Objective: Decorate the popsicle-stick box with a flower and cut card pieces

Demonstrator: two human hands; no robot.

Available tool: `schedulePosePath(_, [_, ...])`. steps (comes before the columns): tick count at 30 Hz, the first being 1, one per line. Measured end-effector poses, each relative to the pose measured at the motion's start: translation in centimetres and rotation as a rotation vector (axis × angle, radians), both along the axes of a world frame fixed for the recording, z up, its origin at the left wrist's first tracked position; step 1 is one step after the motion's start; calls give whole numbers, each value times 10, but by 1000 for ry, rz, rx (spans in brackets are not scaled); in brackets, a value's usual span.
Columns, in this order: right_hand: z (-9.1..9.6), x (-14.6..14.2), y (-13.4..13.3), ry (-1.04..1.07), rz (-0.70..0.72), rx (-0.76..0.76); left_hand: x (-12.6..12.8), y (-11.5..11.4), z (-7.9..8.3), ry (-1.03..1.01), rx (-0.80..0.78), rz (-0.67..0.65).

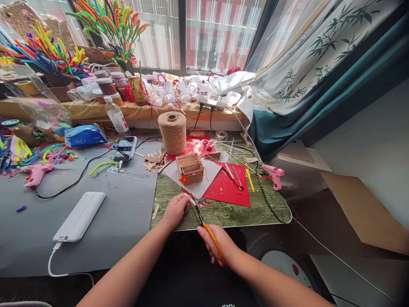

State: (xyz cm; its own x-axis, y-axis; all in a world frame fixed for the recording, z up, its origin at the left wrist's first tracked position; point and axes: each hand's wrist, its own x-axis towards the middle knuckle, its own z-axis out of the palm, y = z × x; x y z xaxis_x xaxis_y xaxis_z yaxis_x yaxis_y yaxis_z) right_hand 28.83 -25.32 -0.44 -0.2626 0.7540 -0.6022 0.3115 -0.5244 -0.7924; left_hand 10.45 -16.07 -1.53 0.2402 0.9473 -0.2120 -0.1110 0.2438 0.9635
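Observation:
My right hand is closed round the orange handles of a pair of scissors, whose blades point up and left toward my left hand. My left hand pinches a small wooden stick at the front edge of the green mat; the blade tips meet that stick. Just beyond sits a small box of wooden sticks with an orange flower, on a grey sheet beside a red paper sheet.
A twine spool, loose wooden sticks, a phone, a white power bank with cable, two pink glue guns, pipe cleaners and bottles crowd the table and sill. Curtains hang at the right.

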Motion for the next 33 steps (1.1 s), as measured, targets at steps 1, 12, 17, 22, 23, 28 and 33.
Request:
schedulePosePath(1, [0,0,1,0,-14,-1,1,-1,0,29,7,-1])
schedulePosePath(12, [-5,0,8,330,-173,-130,-1,-6,6,127,88,28])
schedulePosePath(17, [0,3,3,582,-209,-98,-6,-6,1,140,159,25])
schedulePosePath(22, [5,-4,1,730,-191,-154,-3,-8,-11,47,109,99])
schedulePosePath(23, [4,-7,0,719,-175,-152,-3,-8,-12,44,100,108])
schedulePosePath(28, [0,-17,-3,636,-105,-106,-3,-11,-3,145,151,60])
schedulePosePath(33, [2,-16,0,526,-54,-43,-2,-12,9,347,318,-50])
